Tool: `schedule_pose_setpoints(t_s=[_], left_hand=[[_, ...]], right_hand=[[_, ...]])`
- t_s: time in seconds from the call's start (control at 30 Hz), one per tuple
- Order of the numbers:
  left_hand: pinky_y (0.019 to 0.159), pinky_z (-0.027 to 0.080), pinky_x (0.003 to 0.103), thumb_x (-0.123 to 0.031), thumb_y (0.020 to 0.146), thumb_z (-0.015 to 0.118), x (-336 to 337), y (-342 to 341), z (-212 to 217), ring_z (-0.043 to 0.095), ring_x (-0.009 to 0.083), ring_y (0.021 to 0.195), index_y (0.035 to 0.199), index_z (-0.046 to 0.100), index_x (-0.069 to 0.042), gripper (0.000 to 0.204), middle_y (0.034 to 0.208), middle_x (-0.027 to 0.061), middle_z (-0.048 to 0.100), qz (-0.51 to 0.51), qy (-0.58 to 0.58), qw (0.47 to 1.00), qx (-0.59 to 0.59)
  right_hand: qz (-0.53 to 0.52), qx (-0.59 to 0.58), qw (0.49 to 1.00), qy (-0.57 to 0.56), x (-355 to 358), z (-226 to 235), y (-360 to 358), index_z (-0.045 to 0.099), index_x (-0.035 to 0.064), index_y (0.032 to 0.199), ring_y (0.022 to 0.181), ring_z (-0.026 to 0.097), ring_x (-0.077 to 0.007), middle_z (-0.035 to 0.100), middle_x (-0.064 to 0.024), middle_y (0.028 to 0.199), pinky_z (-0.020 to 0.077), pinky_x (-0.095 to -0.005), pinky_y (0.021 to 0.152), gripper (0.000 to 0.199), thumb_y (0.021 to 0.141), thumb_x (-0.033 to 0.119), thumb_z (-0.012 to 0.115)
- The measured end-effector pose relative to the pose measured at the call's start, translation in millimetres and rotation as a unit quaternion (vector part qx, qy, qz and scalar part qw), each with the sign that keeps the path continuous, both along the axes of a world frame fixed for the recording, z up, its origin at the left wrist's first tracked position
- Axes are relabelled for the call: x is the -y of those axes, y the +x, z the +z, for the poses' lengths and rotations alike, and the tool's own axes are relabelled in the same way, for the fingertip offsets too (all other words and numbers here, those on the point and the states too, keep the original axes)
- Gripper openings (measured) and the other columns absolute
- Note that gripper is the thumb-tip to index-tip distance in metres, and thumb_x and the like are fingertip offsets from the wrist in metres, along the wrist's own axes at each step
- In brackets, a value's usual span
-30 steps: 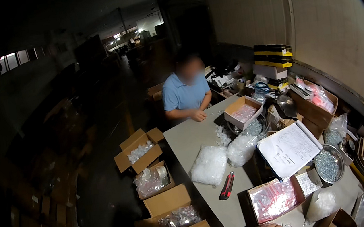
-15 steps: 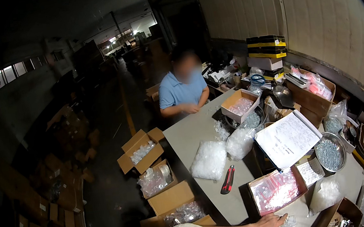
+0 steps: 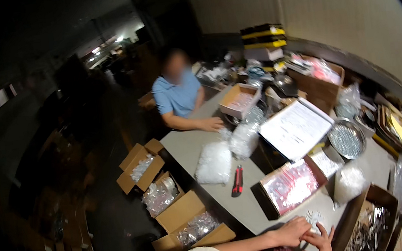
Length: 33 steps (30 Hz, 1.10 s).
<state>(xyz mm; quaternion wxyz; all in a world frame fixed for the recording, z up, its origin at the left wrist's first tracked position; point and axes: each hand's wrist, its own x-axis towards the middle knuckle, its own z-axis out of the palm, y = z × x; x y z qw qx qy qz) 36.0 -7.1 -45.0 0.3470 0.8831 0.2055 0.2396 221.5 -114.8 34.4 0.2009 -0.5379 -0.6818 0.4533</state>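
Since the earlier frame, the right hand [image 3: 322,243] has come up into clear view beside the left hand [image 3: 292,231], and the co-worker [image 3: 174,98] has reached one arm further along the tabletop [image 3: 266,219]. The whole view has also swung.

Clock read from the person's hands, 12 toward the top of the view. Both hands are low over the near edge, fingertips close together. Left: fingers bent, palm down. Right: fingers spread. Whether either grips anything cannot be told. Small pale pieces [image 3: 314,216] lie just beyond the fingers, at 12.

At 12, near: open box [image 3: 275,204] of pink-and-clear packets. Beyond it, also 12: clipboard [image 3: 296,128] with written sheets. At 1: round metal bowl [image 3: 363,145] of small metal parts. Between 1 and 2: clear bag [image 3: 350,183] of whitish contents. At 3: cardboard box [image 3: 343,239] of shiny metal parts.

Between 10 and 11: red-and-black utility knife [image 3: 237,181]; beyond it, a plump white bag [image 3: 214,163]. Between 9 and 10, beside the tabletop: open carton [image 3: 178,212] with clear-wrapped items. Co-worker, blue shirt, at 11, far side.
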Motion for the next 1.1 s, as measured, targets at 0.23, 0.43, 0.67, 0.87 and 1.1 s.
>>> schedule_pose_setpoints(t_s=[0.23,0.43,0.67,0.87,1.1], left_hand=[[0.087,0.046,0.044,-0.002,0.067,0.067,5.9,-8.4,4.5,0.058,0.0367,0.098,0.089,0.055,-0.004,0.025,0.091,0.015,0.06,0.018,-0.024,0.999,-0.04],[0.078,0.049,0.047,-0.004,0.074,0.068,6.8,-13.6,-39.2,0.061,0.0359,0.092,0.092,0.055,-0.005,0.022,0.085,0.012,0.064,0.06,-0.112,0.988,-0.087],[0.082,0.047,0.049,-0.007,0.081,0.072,7.3,-22.9,-40.3,0.059,0.038,0.097,0.098,0.051,-0.005,0.027,0.087,0.0135,0.062,0.142,-0.16,0.974,-0.078],[0.086,0.045,0.047,-0.006,0.081,0.07,5.5,-19.1,-41.5,0.057,0.0365,0.101,0.098,0.051,-0.005,0.026,0.093,0.0139,0.062,0.102,-0.162,0.979,-0.071],[0.083,0.047,0.044,-0.007,0.082,0.069,4.2,-17.6,-47.2,0.059,0.0344,0.096,0.093,0.058,-0.005,0.015,0.089,0.0131,0.062,0.077,-0.114,0.99,-0.038]], right_hand=[[-0.024,0.057,0.993,0.104,-1.1,-14.9,-14.5,0.075,0.0155,0.116,0.139,0.041,-0.0404,0.064,-0.0093,0.129,0.009,-0.061,0.12,0.046,0.072,0.026,0.08],[-0.274,-0.05,0.951,0.132,-6.4,-53.4,-4.9,0.07,0.0009,0.111,0.091,0.069,-0.0259,0.066,-0.0152,0.111,0.0551,-0.035,0.081,0.032,0.079,-0.002,0.07],[-0.33,0.293,0.897,0.005,-8.1,-90.5,18.8,0.029,-0.0004,0.147,0.101,0.06,-0.0504,0.043,-0.0323,0.127,0.0531,-0.0501,0.084,0.094,0.077,0.026,0.085],[-0.322,0.225,0.912,0.121,-45.4,-111.5,20.8,0.048,0.001,0.133,0.094,0.062,-0.0476,0.05,-0.0286,0.119,0.0522,-0.0485,0.08,0.069,0.08,0.026,0.083],[-0.276,0.23,0.912,0.196,-53.5,-110.3,10.9,0.063,0.0029,0.104,0.081,0.064,-0.0411,0.06,-0.0191,0.097,0.0516,-0.0481,0.069,0.015,0.091,0.01,0.065]])
